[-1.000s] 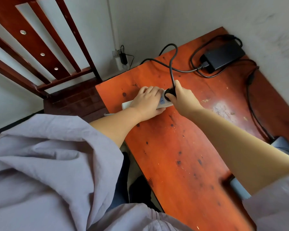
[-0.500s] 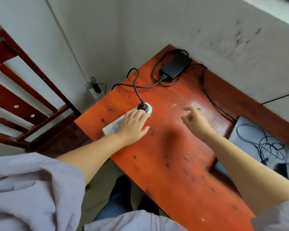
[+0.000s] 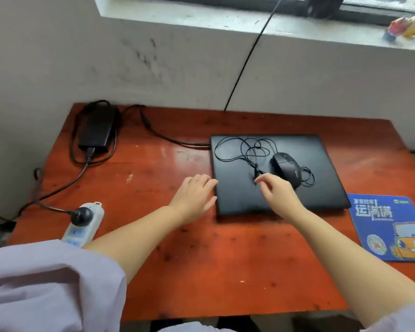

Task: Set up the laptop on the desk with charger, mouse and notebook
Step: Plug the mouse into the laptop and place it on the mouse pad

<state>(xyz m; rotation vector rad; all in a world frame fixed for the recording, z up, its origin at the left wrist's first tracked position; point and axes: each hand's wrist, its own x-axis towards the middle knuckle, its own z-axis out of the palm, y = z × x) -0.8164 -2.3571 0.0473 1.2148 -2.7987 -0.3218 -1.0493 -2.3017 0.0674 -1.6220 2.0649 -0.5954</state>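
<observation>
A closed black laptop lies on the red wooden desk. On its lid sits a black wired mouse with its thin cable coiled loosely. The black charger brick rests at the back left; one cord runs to the laptop's left side, the other ends in a plug seated in a white power strip. My left hand hovers open at the laptop's left edge. My right hand is over the lid beside the mouse, fingers apart near the cable's plug end, holding nothing.
A blue mouse pad with an orange truck picture lies right of the laptop. A grey wall and a window sill with small toys stand behind the desk. A black cable hangs down the wall.
My left hand let go of the power strip and both hands moved right to the laptop. The view swung from the desk's left end to its middle.
</observation>
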